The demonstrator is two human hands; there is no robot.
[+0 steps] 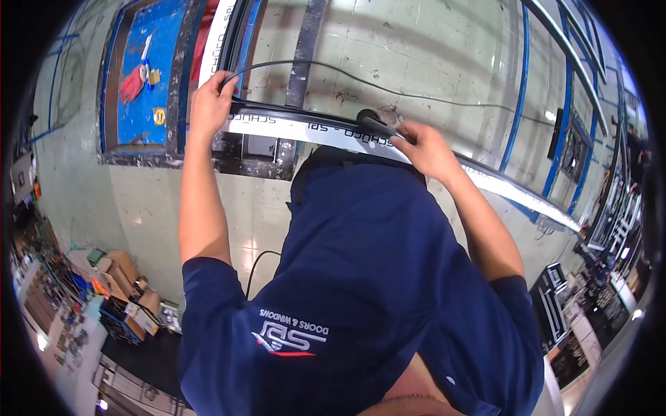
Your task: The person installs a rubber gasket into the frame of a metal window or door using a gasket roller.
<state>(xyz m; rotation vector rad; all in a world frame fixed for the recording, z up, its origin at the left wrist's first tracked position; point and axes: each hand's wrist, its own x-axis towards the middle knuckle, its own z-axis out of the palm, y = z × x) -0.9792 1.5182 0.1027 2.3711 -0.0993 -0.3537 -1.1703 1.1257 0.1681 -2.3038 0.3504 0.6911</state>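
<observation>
A long frame profile with a printed white film (322, 134) runs across in front of my body, and another film-covered profile (218, 41) meets it at a corner on the left. At that corner my left hand (212, 104) is closed on a thin black rubber strip (333, 67), which arcs away to the right over the frame opening. My right hand (424, 147) is closed around the handle of a black-headed mallet (368, 117). The mallet's head rests at the profile's inner edge.
A blue tray (142, 111) at the upper left holds a red glove, a marker and a tape roll. Blue metal racks (517, 90) stand at the right. Boxes (123, 270) lie at the lower left, and a black case (551, 305) stands at the lower right.
</observation>
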